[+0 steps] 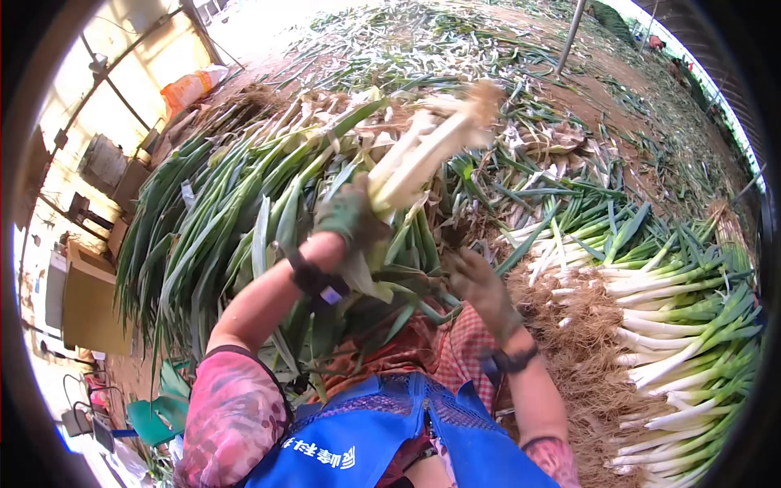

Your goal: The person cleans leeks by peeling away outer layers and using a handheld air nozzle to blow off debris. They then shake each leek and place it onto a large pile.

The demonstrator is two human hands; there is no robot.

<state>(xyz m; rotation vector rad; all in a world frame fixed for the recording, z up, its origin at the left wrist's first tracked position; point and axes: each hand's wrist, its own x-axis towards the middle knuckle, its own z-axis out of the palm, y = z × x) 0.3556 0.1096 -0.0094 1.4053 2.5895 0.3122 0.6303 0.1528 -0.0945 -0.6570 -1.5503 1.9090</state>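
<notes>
My left hand, in a green work glove, is closed around a few thick leeks. Their white stems point up and to the right, and the root ends are smeared by motion. My right hand, in a dirty pale glove, is lower and to the right, apart from those stems. Its fingers look loosely bent and apart, with nothing visible in them, though they are slightly blurred. A large heap of untrimmed leeks lies just beyond and left of my left hand, leaves hanging toward me.
Leeks with clean white stems lie in rows at right, roots toward me. Stripped leaves litter the ground ahead. A metal pole stands at back right. At left are a cardboard box and a green plastic object.
</notes>
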